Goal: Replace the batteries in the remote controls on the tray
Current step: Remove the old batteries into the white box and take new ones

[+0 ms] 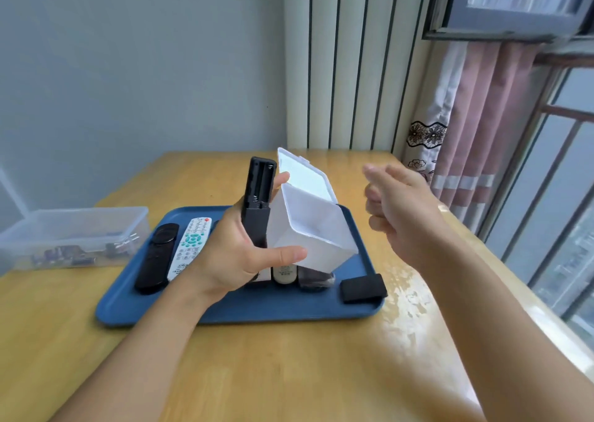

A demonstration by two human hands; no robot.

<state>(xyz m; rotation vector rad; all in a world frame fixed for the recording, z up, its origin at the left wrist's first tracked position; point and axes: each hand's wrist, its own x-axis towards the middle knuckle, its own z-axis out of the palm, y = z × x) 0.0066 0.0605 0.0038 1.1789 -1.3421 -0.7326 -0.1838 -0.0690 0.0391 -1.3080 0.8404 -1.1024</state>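
My left hand (pixel 234 254) holds a black remote (pixel 258 196) upright above the blue tray (pixel 244 309), its open, empty battery bay facing me. The same hand also clamps a white plastic box (pixel 308 225), tilted, lid open. My right hand (pixel 398 209) hovers to the right of the box, fingers loosely curled, holding nothing that I can see. On the tray lie a black remote (pixel 157 257), a white remote with green buttons (pixel 189 248), further remotes partly hidden behind my hand (pixel 284 275), and a black battery cover (pixel 363 288) at the right corner.
A clear plastic container (pixel 74 235) with small batteries stands on the wooden table (pixel 289 367) left of the tray. A wall radiator, a pink curtain (pixel 475 125) and a window lie behind and to the right.
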